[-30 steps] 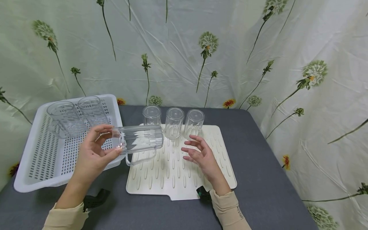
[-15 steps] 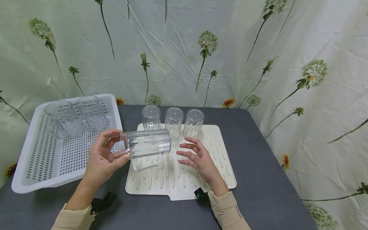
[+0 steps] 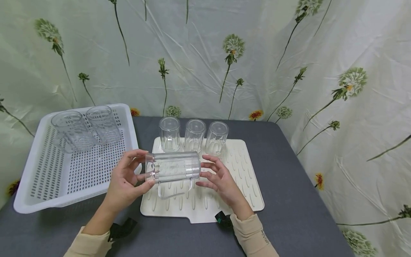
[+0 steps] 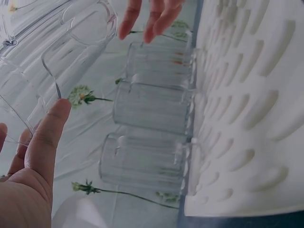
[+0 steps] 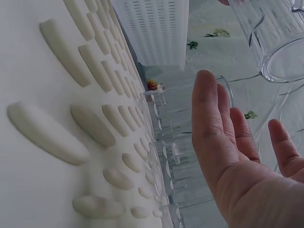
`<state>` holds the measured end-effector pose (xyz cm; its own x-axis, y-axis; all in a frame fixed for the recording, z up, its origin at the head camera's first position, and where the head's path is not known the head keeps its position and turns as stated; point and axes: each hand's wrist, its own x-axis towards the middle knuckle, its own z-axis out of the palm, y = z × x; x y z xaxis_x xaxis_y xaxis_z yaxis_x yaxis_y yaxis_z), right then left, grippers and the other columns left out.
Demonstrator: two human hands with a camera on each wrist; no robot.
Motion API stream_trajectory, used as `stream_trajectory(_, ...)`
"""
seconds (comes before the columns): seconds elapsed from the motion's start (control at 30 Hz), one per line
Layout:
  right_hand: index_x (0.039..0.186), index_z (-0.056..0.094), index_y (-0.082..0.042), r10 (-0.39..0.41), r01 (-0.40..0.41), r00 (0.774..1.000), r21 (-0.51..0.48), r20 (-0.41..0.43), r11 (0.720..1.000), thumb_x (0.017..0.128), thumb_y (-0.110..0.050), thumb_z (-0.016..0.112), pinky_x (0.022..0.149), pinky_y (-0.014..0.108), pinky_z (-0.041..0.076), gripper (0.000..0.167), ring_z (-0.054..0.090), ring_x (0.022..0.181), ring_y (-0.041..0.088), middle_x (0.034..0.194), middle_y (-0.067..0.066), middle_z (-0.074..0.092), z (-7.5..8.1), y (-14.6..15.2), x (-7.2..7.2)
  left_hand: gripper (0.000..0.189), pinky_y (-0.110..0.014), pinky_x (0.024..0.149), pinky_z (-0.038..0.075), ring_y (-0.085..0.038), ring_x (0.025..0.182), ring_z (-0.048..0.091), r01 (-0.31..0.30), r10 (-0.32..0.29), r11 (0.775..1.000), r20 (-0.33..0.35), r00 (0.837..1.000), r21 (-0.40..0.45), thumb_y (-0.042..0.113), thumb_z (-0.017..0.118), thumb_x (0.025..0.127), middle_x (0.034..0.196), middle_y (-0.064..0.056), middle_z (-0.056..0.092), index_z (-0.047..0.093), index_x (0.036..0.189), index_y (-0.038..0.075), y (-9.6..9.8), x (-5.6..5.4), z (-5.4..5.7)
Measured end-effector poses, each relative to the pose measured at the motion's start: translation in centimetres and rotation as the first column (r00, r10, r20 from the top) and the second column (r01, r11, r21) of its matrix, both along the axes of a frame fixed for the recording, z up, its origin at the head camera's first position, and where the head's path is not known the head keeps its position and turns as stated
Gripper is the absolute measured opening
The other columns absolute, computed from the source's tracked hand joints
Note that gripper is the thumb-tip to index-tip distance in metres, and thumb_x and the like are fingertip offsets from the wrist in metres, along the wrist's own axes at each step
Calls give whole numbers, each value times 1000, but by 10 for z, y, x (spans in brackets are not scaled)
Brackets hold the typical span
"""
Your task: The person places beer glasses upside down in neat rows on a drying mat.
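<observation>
1. Basket (image 3: pixel 86 171), white, perforated. Contains two glass mugs (image 3: pixel 74 132) (image 3: pixel 104 125), mouths up; its walls presumably keep them from tipping.
2. Left grip (image 3: pixel 123 182): closed to the mug's width, thumb and fingers holding the base end. Probably held there to leave mouth and handle free.
3. Held mug (image 3: pixel 174 167): raised above the near part of the mat, lying sideways, mouth to the right. Clear, tall, ribbed, heavy-based; handle (image 3: pixel 173 196) hanging below. No contents seen.
4. Row of three mugs (image 3: pixel 169 134) (image 3: pixel 194 135) (image 3: pixel 217 137), set along the mat's far edge, apparently mouths down, perhaps for draining.
5. Mat (image 3: pixel 205 210), cream, with raised oval ridges, likely to let air beneath rims.
6. Right grip (image 3: pixel 221 182): holding nothing, fingers spread and slightly bent, just beside the held mug's mouth.
7. Bench (image 3: pixel 285 185), dark grey, under basket and mat.
</observation>
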<state>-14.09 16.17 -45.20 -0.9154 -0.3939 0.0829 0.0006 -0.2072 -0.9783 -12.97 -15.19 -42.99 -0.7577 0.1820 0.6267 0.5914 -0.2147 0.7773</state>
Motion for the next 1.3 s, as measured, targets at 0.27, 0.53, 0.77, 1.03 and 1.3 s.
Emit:
stream_trajectory(0.27,161,37,-10,16,-16,1000,10,-1,1000,101,-38,76,93,41,65,77,65,120,20,142,10,53,-4,-2,0,76,-24,91,64,-7,124,61,-2,7,994,51,999,-110,-31,72,75,133,4,59,44,142,-13,8,2,-8)
stream_trajectory(0.53,163,31,-4,35,-35,999,12,-9,999,99,-45,78,90,36,65,90,67,116,17,145,14,51,-4,-6,1,76,-29,94,65,-7,126,59,-1,18,987,102,995,-163,-25,76,77,134,4,57,44,144,-10,15,3,-12)
stream_trajectory(0.77,162,31,-2,37,-37,999,2,-24,999,102,-36,74,90,36,66,81,70,114,16,140,11,53,-6,-7,1,74,-30,94,65,-9,125,60,12,3,988,101,995,-155,-23,78,77,134,1,58,44,143,-12,20,3,-16)
stream_trajectory(1.03,160,32,1,25,-25,999,-11,-30,1000,102,-28,74,89,33,66,77,71,114,15,138,9,54,-7,-9,0,75,-29,93,65,-10,125,60,-1,15,991,105,994,-136,-24,78,76,133,-1,58,46,142,-11,20,3,-18)
stream_trajectory(1.3,157,35,4,1,-2,999,-24,-42,1000,102,-19,71,90,29,65,70,72,112,14,133,9,56,-9,-10,0,75,-28,93,65,-9,124,60,-12,26,990,94,995,-143,-24,78,76,133,0,58,46,143,-10,19,4,-19)
